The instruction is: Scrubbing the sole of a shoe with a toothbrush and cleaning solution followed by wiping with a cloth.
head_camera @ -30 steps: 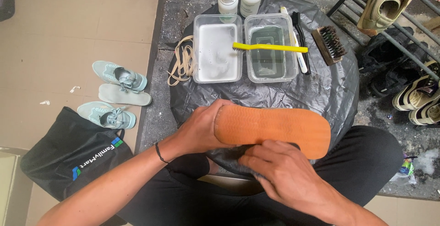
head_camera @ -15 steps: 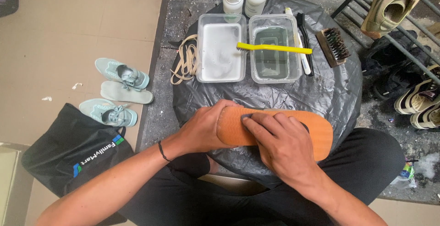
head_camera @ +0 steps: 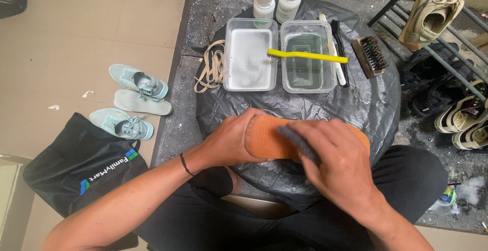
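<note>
Black plastic sheeting (head_camera: 366, 103) covers a round work surface out on a gritty concrete floor, probably so the mess stays off it. From the head camera: the left hand (head_camera: 229, 141) is clamped around one end of an orange insole (head_camera: 269, 139), pinning it flat on the plastic near the person's lap so it can't slide. The right hand (head_camera: 335, 162) is clenched over a dark brush (head_camera: 297, 141) pressed on the insole (mostly hidden under the fingers).

Two clear tubs (head_camera: 277, 55) sit side by side within reach, one foamy white, one with clearer water, and a yellow toothbrush (head_camera: 300, 55) bridges them. Behind stand two white-capped bottles (head_camera: 277, 2). A black bag (head_camera: 76, 164) with a small blue-green logo lies on the floor left, by the mint sneakers (head_camera: 132, 101).
</note>
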